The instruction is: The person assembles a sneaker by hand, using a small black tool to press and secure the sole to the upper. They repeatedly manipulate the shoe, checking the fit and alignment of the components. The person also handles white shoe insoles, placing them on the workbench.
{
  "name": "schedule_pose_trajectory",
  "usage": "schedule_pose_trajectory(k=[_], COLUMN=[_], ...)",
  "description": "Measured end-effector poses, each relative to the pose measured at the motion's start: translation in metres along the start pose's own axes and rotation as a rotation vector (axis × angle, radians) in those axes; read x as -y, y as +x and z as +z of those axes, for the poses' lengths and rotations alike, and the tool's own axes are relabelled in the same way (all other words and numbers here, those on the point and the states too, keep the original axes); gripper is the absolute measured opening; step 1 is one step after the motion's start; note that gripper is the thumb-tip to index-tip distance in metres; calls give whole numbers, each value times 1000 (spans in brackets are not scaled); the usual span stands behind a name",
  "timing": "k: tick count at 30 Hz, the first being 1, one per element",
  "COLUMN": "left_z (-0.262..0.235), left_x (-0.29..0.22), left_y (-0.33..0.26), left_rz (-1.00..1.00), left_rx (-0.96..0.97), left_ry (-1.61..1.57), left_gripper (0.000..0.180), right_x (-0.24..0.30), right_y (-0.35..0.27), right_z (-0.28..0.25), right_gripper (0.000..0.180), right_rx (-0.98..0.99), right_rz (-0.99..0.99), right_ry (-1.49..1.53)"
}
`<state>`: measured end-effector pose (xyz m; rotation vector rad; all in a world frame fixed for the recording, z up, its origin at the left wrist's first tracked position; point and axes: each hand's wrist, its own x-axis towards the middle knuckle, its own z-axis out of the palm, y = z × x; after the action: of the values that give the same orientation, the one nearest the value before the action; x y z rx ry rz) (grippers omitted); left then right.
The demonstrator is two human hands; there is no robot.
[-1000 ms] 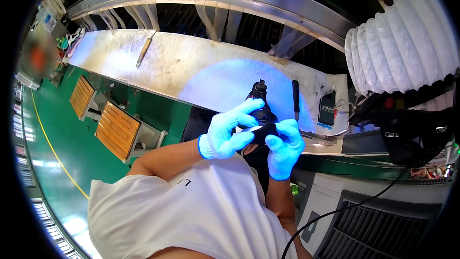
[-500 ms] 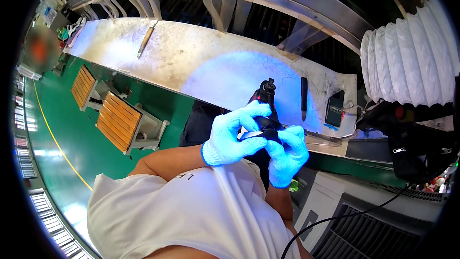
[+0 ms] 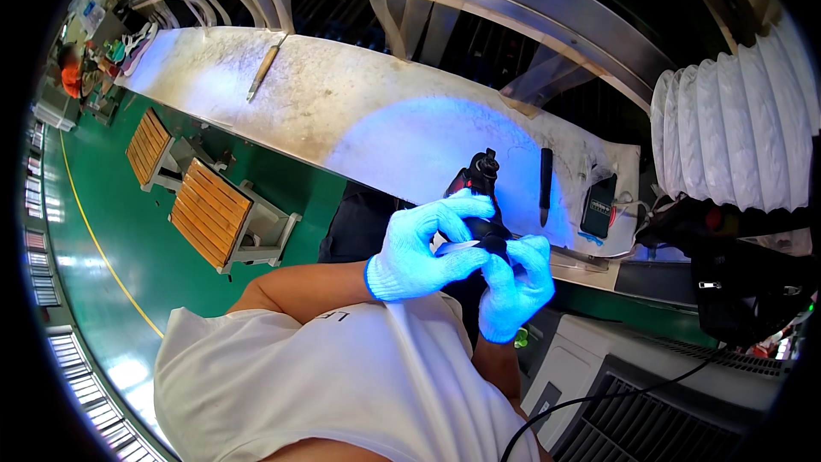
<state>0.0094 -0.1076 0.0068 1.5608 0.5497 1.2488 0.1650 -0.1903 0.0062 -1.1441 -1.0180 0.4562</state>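
Note:
My left hand (image 3: 412, 250), in a white knit glove lit blue, is closed with thumb and fingers pinching a small black piece (image 3: 494, 245) that has a white part (image 3: 457, 247) on its left. On the other side, the fingers of my gloved right hand (image 3: 518, 287) are closed on the same piece. My fingers hide much of it, so its kind cannot be told. Just beyond the hands stands a black device (image 3: 484, 168) with a knob-like top and a red spot; whether it touches the piece is unclear.
A slim black tool (image 3: 546, 186) and a dark phone-like device (image 3: 598, 207) lie on the pale worktop (image 3: 385, 133). Farther left rests a wooden-handled blade (image 3: 263, 71). White ducting (image 3: 735, 128) hangs at right, above a black bag (image 3: 748, 287). Slatted wooden seats (image 3: 210, 212) stand on the green floor.
The view has shifted slightly, with the hands and black device a little lower in it. Both hands keep the same pinch on the black piece.

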Motion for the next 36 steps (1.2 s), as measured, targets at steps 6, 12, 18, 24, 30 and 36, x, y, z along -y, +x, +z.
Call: schedule_pose_trajectory(k=[6,12,18,24,30,36], left_z=[3,0,-14,-45,-52,-48], left_x=[-5,1,-10,-7,-16,-17], left_y=[0,2,6,8,11,2], left_rz=[-33,24,-82,-94,-196,-283], left_rx=[-24,14,52,318,428,353], left_ry=[8,20,-80,32,-22,-2], left_gripper=[27,25,33,60,73,66], right_x=[-3,-2,-1,0,1,9], right_y=[0,-1,-19,-21,-24,-22], right_z=[-4,-9,2,13,12,14], right_gripper=[28,31,73,85,81,79], right_rx=[35,67,8,73,128,119], right_rz=[9,-61,168,120,31,46], right_ry=[-45,-67,167,94,-10,-47])
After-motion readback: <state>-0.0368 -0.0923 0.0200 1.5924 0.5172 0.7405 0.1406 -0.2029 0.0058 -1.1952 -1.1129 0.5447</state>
